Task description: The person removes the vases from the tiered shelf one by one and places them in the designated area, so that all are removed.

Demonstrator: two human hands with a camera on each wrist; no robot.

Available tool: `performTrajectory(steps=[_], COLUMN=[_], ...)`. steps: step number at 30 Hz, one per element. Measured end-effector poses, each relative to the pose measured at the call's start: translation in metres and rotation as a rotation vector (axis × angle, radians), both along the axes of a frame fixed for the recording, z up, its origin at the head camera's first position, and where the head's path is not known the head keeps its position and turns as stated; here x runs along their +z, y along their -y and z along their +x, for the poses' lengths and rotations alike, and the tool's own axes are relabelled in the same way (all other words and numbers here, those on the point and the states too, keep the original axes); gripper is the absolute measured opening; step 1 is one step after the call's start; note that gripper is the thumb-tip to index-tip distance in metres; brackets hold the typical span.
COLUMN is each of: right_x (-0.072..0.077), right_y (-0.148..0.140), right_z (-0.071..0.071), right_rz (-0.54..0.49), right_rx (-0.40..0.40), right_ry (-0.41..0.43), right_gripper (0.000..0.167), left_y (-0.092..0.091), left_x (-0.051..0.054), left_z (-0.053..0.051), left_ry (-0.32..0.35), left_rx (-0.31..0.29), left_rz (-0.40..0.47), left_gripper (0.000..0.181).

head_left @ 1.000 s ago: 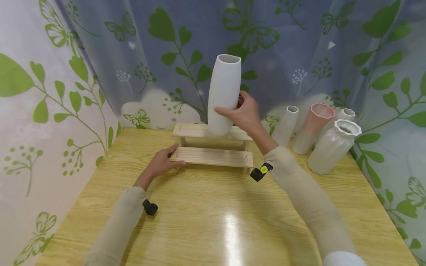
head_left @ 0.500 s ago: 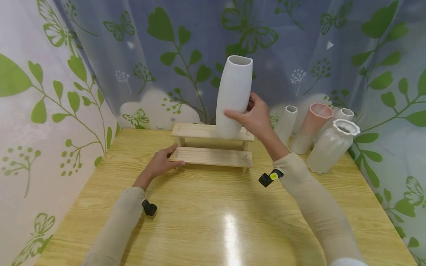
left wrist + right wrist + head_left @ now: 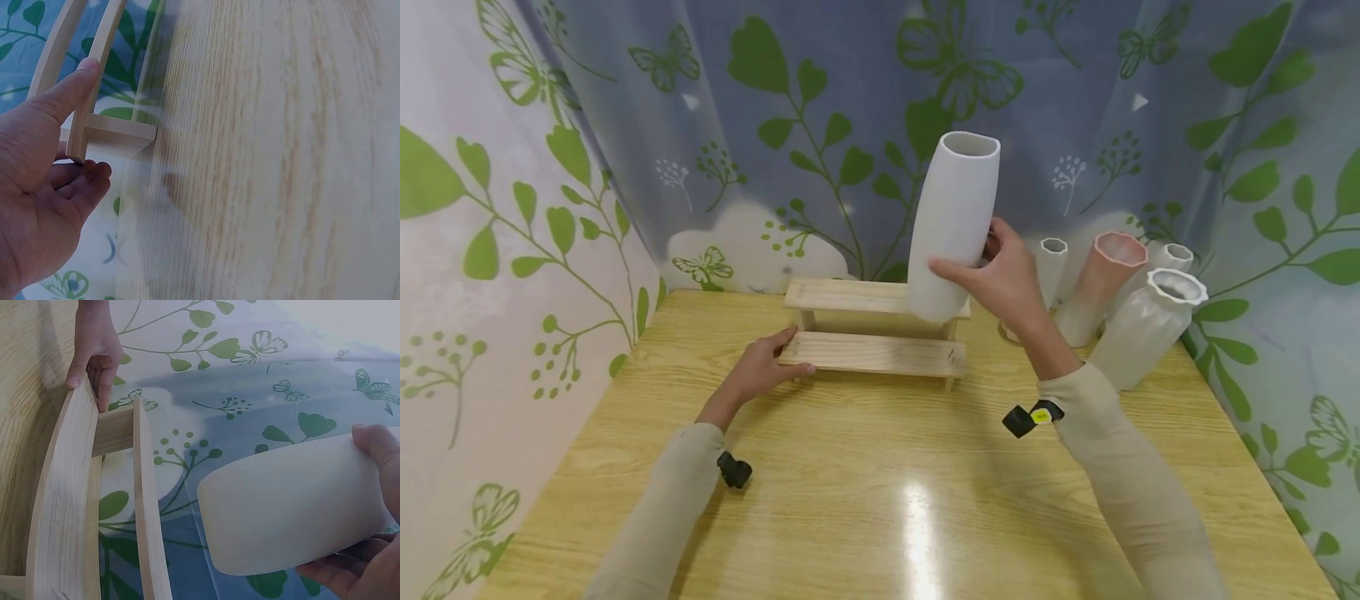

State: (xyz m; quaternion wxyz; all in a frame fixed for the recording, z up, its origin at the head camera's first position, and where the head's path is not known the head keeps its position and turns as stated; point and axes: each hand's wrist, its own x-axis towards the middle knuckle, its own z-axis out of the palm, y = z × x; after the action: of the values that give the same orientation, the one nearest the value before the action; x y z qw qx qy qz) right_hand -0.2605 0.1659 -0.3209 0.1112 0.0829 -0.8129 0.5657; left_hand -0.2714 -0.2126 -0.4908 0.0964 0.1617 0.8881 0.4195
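My right hand (image 3: 1011, 279) grips a tall smooth white vase (image 3: 953, 217) round its lower half, thumb on the near side. The vase leans slightly, mouth up, and in the right wrist view its base (image 3: 219, 525) is in the air, apart from the stand. In the head view it overlaps the right end of the upper shelf of a two-step wooden stand (image 3: 872, 353). My left hand (image 3: 762, 367) pinches the left end of the lower shelf. In the left wrist view the thumb (image 3: 78, 87) lies on one face of the board, the fingers at the other.
At the right of the wooden table (image 3: 850, 483) stand a pink-and-white vase (image 3: 1097, 287), a ruffled white vase (image 3: 1150, 329) and slim white vases (image 3: 1051, 271), partly hidden by my right hand and each other. A patterned curtain (image 3: 820, 108) hangs close behind the stand.
My right hand has carried the white vase to the right and slightly down, from over the middle of the upper shelf to its right end. The left hand and the stand have stayed put.
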Motion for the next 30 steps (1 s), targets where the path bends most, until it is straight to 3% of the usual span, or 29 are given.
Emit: performTrajectory(steps=[16, 30], right_x=[-0.009, -0.031], right_y=[-0.034, -0.06], right_z=[0.017, 0.026], right_rz=[0.038, 0.008], right_rx=[-0.063, -0.097], right_ry=[0.002, 0.031], right_gripper=[0.087, 0.087], left_y=[0.001, 0.001], left_x=[0.0, -0.001], left_z=[0.002, -0.001], left_ry=[-0.005, -0.01], left_rx=[-0.002, -0.01], left_rz=[-0.003, -0.009], left_gripper=[0.1, 0.102])
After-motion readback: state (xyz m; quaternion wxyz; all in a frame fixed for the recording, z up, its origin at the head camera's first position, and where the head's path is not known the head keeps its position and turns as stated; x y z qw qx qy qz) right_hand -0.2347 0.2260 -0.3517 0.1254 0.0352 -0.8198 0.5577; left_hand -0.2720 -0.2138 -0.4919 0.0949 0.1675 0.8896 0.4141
